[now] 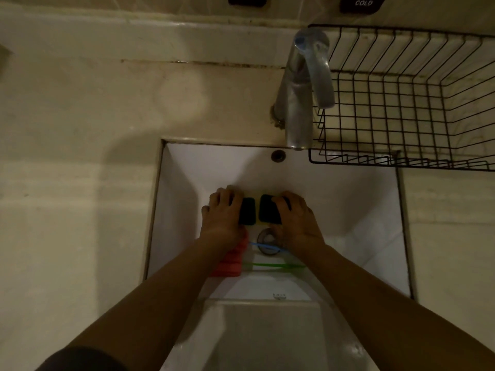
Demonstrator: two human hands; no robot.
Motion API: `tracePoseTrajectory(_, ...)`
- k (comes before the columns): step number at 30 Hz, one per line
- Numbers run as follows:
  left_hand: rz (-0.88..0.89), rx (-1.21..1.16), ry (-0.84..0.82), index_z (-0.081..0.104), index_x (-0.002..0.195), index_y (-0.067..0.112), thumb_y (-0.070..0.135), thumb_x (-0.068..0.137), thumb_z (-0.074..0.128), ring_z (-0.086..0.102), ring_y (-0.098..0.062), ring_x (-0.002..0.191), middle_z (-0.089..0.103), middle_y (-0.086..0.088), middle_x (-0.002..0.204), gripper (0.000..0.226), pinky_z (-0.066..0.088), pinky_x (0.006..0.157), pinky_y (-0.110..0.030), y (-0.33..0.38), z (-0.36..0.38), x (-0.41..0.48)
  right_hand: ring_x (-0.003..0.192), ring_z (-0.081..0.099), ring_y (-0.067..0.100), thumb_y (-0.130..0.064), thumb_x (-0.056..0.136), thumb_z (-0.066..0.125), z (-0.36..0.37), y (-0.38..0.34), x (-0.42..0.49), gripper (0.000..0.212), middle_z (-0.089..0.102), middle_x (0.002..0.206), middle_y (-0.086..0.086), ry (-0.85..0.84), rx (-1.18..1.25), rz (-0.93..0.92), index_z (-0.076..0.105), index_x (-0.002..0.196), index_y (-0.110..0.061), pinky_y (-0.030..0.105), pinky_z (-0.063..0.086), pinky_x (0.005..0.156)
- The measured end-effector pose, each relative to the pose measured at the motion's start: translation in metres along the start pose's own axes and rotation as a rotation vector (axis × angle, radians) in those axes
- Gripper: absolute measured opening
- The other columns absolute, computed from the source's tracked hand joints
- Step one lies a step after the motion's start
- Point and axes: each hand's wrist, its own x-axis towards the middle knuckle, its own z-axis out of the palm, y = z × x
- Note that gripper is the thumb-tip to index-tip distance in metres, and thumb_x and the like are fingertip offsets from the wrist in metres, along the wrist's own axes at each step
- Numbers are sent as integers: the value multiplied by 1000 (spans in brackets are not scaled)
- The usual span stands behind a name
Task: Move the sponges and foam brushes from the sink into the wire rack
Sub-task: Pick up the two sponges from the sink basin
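Two bare arms with nothing on the wrists or fingers. The left hand (223, 212) and right hand (297, 219) wear no gloves. A dark sleeve (80, 360) shows at seven o'clock.

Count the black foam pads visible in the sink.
2: one black pad under the left hand, one black pad under the right hand. Hands and arms may hide more.

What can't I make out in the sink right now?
- Head view: left hand covers part of the left dark sponge; grip unclear.
- Right hand overlaps the right dark sponge.
- Red item: partly under the left forearm.
- Blue handle and green handle: heads hidden.
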Motion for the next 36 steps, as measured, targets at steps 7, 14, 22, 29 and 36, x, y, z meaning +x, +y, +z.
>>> tracePoseTrajectory(7,114,32,109,23,150,18,33,77,65,31,-35,128,28,-13,150,86,40,98,-50,-4,-5,-19,128,39,40,-26,81,72,-11,0,-11,67,40,143,21,15,12,-19,43,139,-11,54,42,101)
tracePoseTrajectory(14,109,-62,135,27,143,23,36,73,70,35,-29,129,40,-6,145,83,42,98,-50,6,-26,-38,130,40,37,-22,78,75,-42,-14,-33,69,41,143,20,48,34,-41,45,139,-11,50,41,105)
tracePoseTrajectory(22,258,5,170,38,142,21,38,76,67,36,-28,128,42,-4,142,73,42,97,-46,23,-64,-60,123,47,28,-29,81,72,-82,-27,-65,60,47,137,13,179,-7,-124,49,134,-14,42,45,103)
tracePoseTrajectory(29,342,87,221,35,141,27,46,76,55,36,-24,125,41,-1,138,71,40,95,-41,41,-97,-71,112,53,21,-32,79,71,-123,-31,-88,53,54,126,7,288,15,-199,53,127,-17,33,50,94)
tracePoseTrajectory(36,384,93,243,33,147,26,49,82,52,36,-24,128,40,0,143,71,41,98,-42,59,-135,-77,120,45,16,-33,81,69,-162,-33,-92,55,49,131,2,332,-10,-200,50,131,-22,25,42,97)
